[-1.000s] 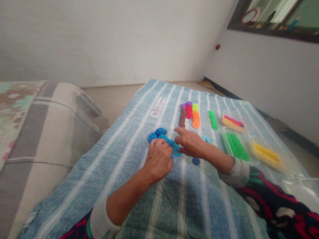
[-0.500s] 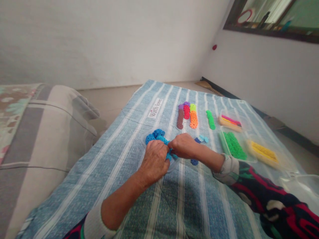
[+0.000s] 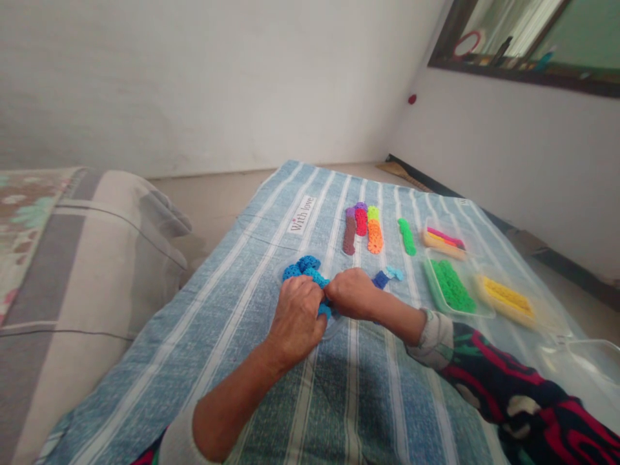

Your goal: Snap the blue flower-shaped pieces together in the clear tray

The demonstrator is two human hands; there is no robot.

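Note:
Blue crocheted flowers (image 3: 309,263) lie bunched on a clear plastic container or lid (image 3: 332,330), which my hands partly cover. My left hand (image 3: 299,311) rests over the bunch with its fingers bent around some of the blue pieces. Against its fingertips, my right hand (image 3: 352,294) is closed in a pinch; what sits between those fingers is hidden. Just beyond my right hand are a dark blue crocheted piece (image 3: 381,279) and a light blue one (image 3: 394,274).
Brown (image 3: 349,236), red (image 3: 361,221), orange (image 3: 374,237) and green crocheted strips (image 3: 407,237) lie farther back on the striped cloth (image 3: 232,303). At right stand clear boxes holding green pieces (image 3: 453,286), yellow pieces (image 3: 508,299) and pink-orange pieces (image 3: 445,240). A covered sofa (image 3: 121,258) is at left.
My right hand has shifted slightly left and down, closer against my left hand. The view has tilted a little. Both hands stay at the blue crocheted flowers.

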